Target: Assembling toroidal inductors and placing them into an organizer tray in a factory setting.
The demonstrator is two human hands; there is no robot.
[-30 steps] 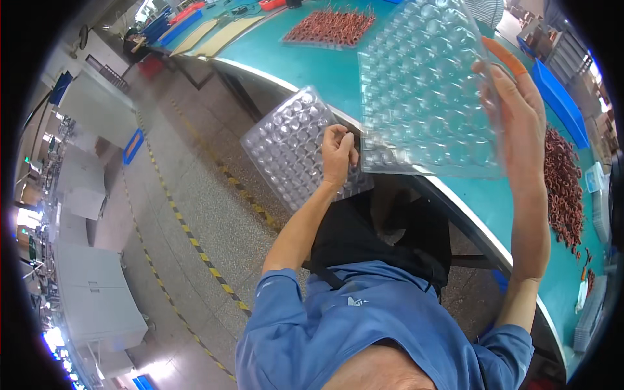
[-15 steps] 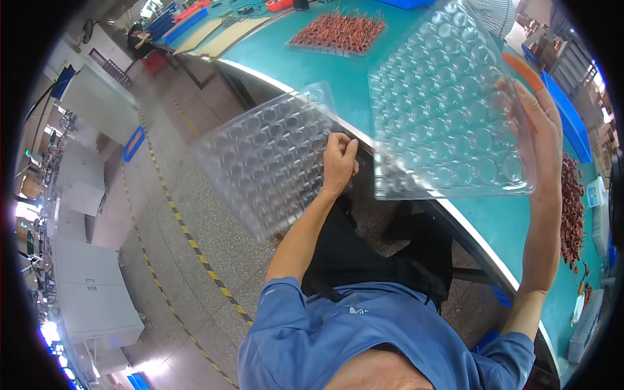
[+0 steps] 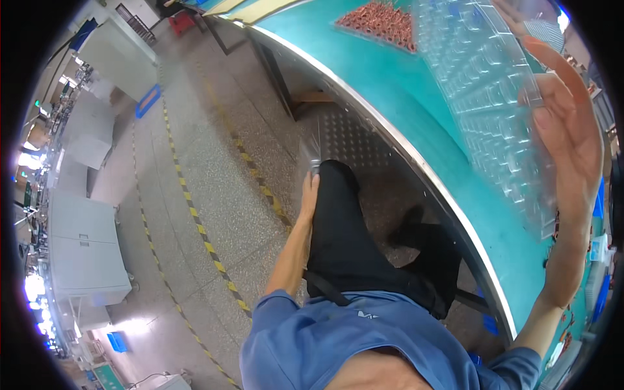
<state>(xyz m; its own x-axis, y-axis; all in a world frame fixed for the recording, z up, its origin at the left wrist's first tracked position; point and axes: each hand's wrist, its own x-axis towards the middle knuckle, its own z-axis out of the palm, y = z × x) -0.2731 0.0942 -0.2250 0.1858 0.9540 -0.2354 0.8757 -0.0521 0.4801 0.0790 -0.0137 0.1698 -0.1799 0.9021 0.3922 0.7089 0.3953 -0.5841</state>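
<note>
My right hand (image 3: 564,123) grips the edge of a clear plastic tray (image 3: 481,91) with rows of round pockets, holding it tilted above the green table. My left hand (image 3: 311,192) is low beside my left knee, its fingers at the edge of a second clear pocketed tray (image 3: 354,140). That tray hangs below the table's edge, partly hidden behind my knee. My left fingertips are partly hidden, but the hand appears closed on the tray's edge.
The green table (image 3: 390,84) curves along my front and right, with a metal edge (image 3: 416,159). At its far side lies a batch of copper-coloured parts (image 3: 377,25). Yellow-black floor tape (image 3: 195,214) and grey cabinets (image 3: 88,240) are to the left.
My left hand has lowered its tray from beside the table edge to below it, next to my knee. My right hand has moved right with its tray, now turned more steeply.
</note>
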